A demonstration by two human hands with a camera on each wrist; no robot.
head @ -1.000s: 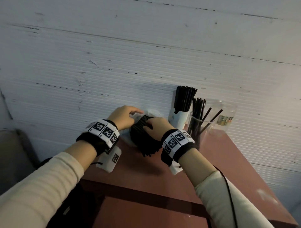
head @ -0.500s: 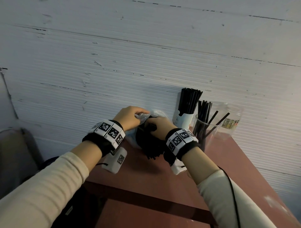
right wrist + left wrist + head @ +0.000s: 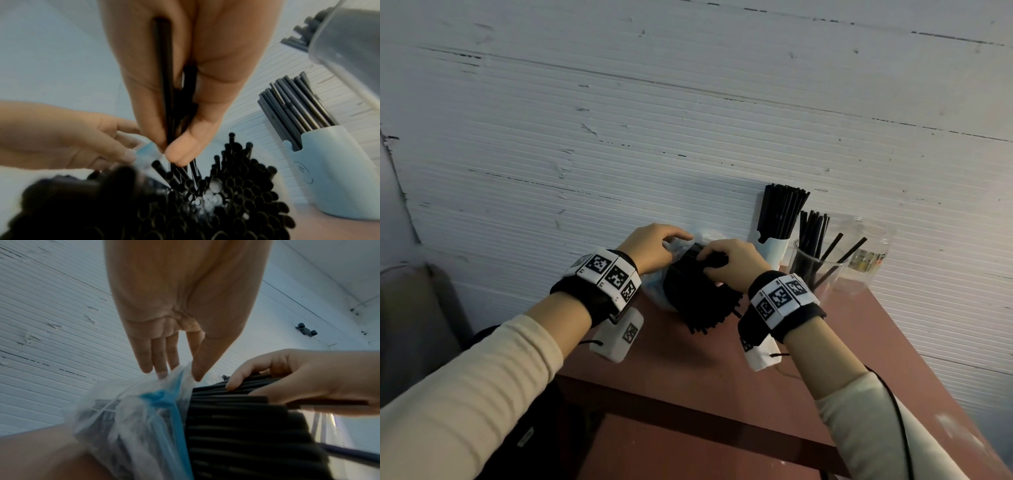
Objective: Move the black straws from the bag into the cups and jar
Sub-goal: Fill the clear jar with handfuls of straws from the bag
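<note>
Both hands barely shifted; left hand (image 3: pixel 164 356) pinches bag (image 3: pixel 144 410), right hand (image 3: pixel 180 97) grips several straws (image 3: pixel 205 203).

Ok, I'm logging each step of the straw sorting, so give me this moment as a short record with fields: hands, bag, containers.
left hand: pinches the edge of the plastic bag, holding it in place
right hand: grips a few black straws at the bundle
bag: clear plastic with blue trim, lying on the table, straws sticking out of it
white cup: packed with straws
clear cup: holds a number of straws
jar: no straws visible inside
</note>
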